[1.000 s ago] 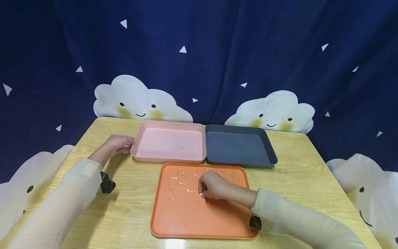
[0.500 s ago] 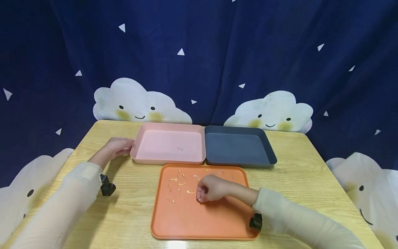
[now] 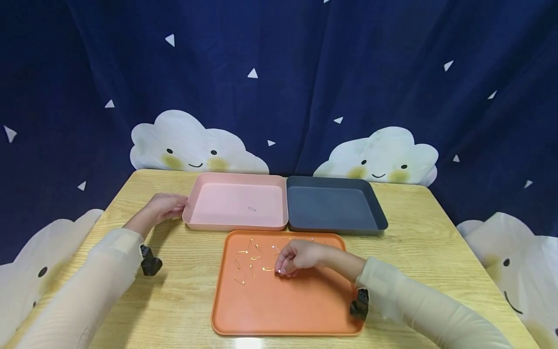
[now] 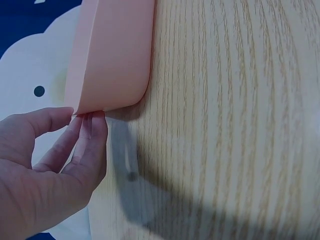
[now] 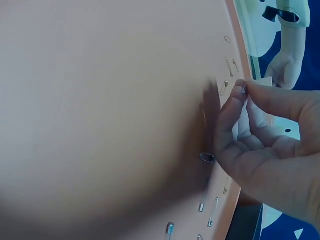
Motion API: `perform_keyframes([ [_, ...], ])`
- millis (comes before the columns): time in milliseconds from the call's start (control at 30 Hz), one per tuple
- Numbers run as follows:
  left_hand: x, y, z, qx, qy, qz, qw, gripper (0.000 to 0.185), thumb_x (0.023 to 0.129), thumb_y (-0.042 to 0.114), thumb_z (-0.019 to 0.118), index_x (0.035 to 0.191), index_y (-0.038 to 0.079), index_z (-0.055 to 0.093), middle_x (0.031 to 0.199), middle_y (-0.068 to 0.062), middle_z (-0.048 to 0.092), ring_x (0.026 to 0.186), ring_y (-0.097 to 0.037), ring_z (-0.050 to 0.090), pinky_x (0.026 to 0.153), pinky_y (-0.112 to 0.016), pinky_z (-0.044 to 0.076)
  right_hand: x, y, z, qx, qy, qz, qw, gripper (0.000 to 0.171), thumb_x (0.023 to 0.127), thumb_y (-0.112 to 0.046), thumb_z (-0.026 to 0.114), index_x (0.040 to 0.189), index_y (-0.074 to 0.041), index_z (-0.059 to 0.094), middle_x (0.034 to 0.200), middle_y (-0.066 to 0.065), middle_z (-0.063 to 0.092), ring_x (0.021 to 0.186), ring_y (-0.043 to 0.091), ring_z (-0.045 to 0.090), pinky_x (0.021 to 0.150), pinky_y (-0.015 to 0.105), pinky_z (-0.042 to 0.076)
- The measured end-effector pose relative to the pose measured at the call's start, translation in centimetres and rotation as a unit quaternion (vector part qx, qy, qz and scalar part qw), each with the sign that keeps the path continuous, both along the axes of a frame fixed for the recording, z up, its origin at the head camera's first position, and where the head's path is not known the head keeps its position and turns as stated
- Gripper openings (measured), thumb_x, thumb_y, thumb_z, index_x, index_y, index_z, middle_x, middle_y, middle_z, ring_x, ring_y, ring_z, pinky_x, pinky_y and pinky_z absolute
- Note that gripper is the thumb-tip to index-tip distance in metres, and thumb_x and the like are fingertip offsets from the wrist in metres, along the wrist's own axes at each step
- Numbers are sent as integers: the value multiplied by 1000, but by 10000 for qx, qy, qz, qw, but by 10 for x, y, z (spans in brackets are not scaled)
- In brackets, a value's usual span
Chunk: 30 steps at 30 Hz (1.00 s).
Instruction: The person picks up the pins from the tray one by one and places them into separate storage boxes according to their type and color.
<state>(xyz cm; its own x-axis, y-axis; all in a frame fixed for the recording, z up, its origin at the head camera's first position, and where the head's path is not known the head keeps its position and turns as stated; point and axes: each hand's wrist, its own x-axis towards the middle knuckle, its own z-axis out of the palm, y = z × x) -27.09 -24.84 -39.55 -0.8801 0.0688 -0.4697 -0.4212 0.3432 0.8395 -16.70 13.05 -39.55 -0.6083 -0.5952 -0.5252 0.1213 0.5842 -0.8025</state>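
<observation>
My right hand is over the orange tray, its thumb and index fingertip pinching a small safety pin, mostly hidden by the fingers. Several gold-coloured safety pins lie scattered on the tray's far left part; silver ones lie near the hand in the right wrist view. At the far left, my left hand holds the edge of the pink tray, thumb at the rim and fingers against the outer wall. One safety pin lies inside that pink tray.
A dark grey tray stands against the pink tray's right side, behind the orange one. All three rest on a wooden table. A navy curtain with cloud prints hangs behind the table.
My right hand has shifted slightly over the orange tray and turned, the pin between its fingertips. My left hand stays at the pink tray's edge. The head view has tilted slightly.
</observation>
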Motion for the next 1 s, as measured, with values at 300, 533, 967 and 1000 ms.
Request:
perform_keyframes([
  [300, 1, 1, 0, -131, -25, -32, 9999, 55, 95, 14, 53, 143, -9, 36, 143, -24, 46, 79, 6, 57, 87, -18, 57, -11, -2, 9, -158, -160, -34, 9997, 19, 84, 8, 63, 101, 16, 64, 89, 23, 72, 66, 9, 63, 73, 29, 61],
  [533, -1, 1, -1, -81, -42, -3, 10000, 56, 95, 15, 53, 142, -10, 36, 126, -17, 59, 76, 7, 59, 83, -17, 57, -25, -9, 19, -59, -187, -41, 9998, 20, 85, 8, 63, 103, 15, 64, 96, 25, 72, 68, 10, 64, 77, 31, 62],
  [967, 0, 2, 1, 19, -53, 90, 9999, 56, 95, 14, 54, 142, -11, 36, 110, -6, 63, 72, 8, 58, 78, -15, 57, -56, -15, 36, 196, -64, -225, 9995, 23, 86, 6, 63, 108, 15, 63, 96, 22, 72, 68, 10, 64, 78, 30, 61],
  [1000, 0, 2, 1, -14, -60, 75, 10000, 56, 95, 14, 53, 142, -11, 36, 113, -7, 62, 72, 8, 58, 79, -15, 57, -58, -15, 37, 218, -61, -235, 9995, 24, 86, 6, 63, 109, 15, 62, 96, 21, 72, 68, 10, 63, 78, 29, 61],
])
